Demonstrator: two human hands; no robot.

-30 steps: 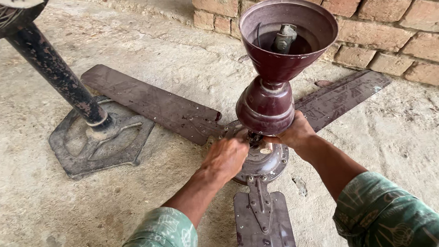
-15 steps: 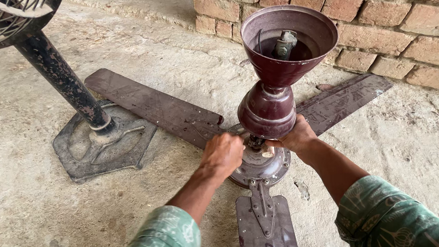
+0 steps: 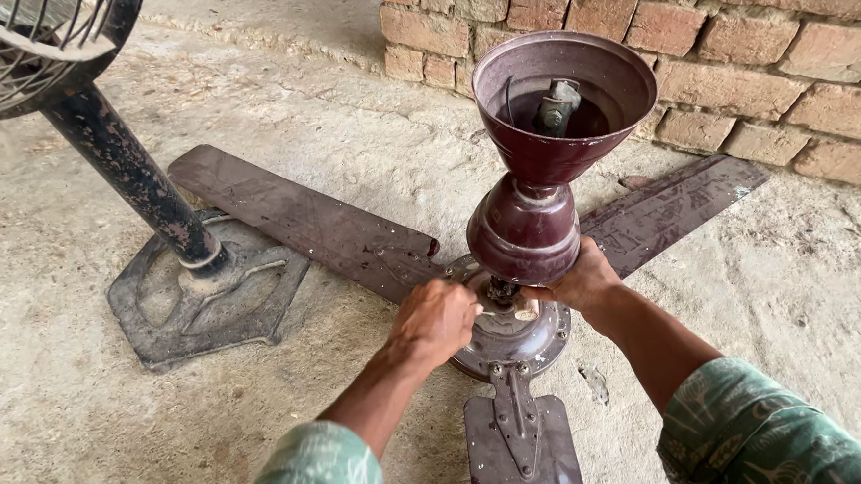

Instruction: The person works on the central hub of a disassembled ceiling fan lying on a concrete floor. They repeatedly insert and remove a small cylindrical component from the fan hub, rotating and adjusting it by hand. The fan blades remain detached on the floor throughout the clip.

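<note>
Down on the rough grey concrete floor (image 3: 767, 283) lies a dark maroon metal ceiling fan (image 3: 514, 336), its round motor housing between both hands and its funnel-shaped canopy cups (image 3: 553, 137) standing upright on the rod. The left hand (image 3: 436, 318) is curled into a closed fist at the housing's rim; the right hand (image 3: 582, 281) is clamped around the base of the lower cup. Three flat brown blades (image 3: 302, 219) spread outward. A rusty black pedestal fan stand (image 3: 192, 284) stands to the left, and a red brick wall (image 3: 734, 39) rises behind.
</note>
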